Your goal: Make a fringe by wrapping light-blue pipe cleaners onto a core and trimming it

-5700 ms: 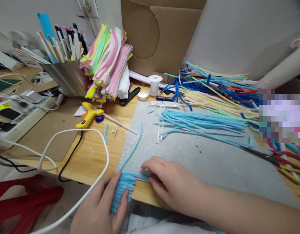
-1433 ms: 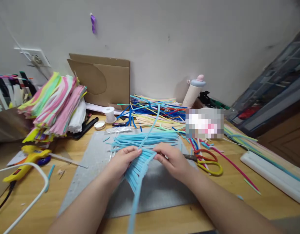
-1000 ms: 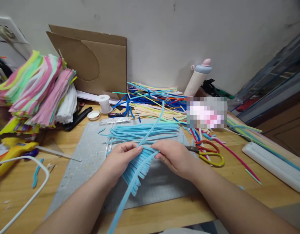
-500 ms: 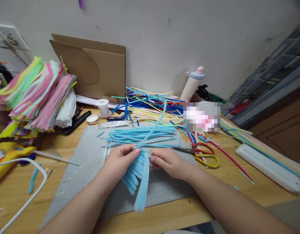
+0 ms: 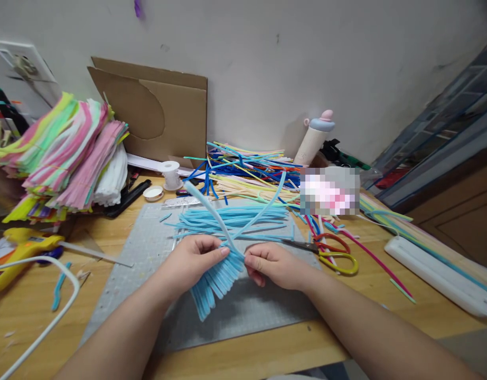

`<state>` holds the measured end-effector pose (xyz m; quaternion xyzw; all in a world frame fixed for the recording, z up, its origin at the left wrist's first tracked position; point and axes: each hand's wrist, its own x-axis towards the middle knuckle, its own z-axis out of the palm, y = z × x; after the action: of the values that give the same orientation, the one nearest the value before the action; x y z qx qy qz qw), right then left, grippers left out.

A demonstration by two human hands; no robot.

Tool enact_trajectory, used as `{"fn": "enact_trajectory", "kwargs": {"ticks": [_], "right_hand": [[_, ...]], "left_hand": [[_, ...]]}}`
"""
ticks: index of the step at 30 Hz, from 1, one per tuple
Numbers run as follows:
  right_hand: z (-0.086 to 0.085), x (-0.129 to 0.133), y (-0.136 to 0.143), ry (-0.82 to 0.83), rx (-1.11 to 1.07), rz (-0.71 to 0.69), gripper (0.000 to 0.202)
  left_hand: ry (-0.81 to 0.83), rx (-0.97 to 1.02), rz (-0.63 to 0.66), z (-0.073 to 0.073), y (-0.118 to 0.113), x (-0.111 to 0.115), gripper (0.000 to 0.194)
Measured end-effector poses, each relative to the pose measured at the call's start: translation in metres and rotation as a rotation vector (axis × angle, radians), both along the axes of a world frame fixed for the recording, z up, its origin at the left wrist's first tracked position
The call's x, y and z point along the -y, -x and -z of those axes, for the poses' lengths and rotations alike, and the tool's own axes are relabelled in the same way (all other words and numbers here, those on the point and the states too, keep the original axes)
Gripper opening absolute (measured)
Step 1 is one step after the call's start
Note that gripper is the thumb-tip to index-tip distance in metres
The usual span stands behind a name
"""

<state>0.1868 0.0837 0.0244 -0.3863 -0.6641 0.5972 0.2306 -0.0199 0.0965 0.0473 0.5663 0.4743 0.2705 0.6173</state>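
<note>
A fan of light blue pipe cleaners (image 5: 214,287), set side by side, hangs between my hands above the grey cutting mat (image 5: 267,311). My left hand (image 5: 199,258) is closed on its upper left edge, thumb on top. At the right end, my right hand (image 5: 269,264) pinches the fan between thumb and fingers. Two long strands rise from the top edge and cross, one leaning left and one leaning right. Just behind lies a pile of loose light blue pipe cleaners (image 5: 235,216). Parts of the fan are hidden by my fingers.
Scissors (image 5: 338,262) with orange and yellow handles lie right of my right hand. A yellow glue gun (image 5: 29,245) and white cable are at left. Bundled coloured pipe cleaners (image 5: 65,153), a cardboard piece (image 5: 180,116), a white spool (image 5: 171,174) and a bottle (image 5: 310,142) stand behind.
One strand that hung down in front of the fan now points up and left over the top edge. The other upright strand leans further right. Both hands keep their hold.
</note>
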Motion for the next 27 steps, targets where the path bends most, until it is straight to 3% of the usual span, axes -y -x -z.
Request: {"fn": "enact_trajectory", "kwargs": {"ticks": [16,23,27], "right_hand": [[-0.001,0.001,0.000,-0.078,0.065,-0.020,0.043],[0.004,0.003,0.003,-0.176,0.071,0.058,0.042],[0.010,0.005,0.006,-0.133,-0.067,0.152,0.030]], "left_hand": [[-0.053,-0.031,-0.009,0.004,-0.002,-0.001,0.027],[-0.112,-0.041,-0.116,0.000,-0.007,0.000,0.027],[-0.031,0.050,-0.187,-0.001,-0.009,0.000,0.024]]}}
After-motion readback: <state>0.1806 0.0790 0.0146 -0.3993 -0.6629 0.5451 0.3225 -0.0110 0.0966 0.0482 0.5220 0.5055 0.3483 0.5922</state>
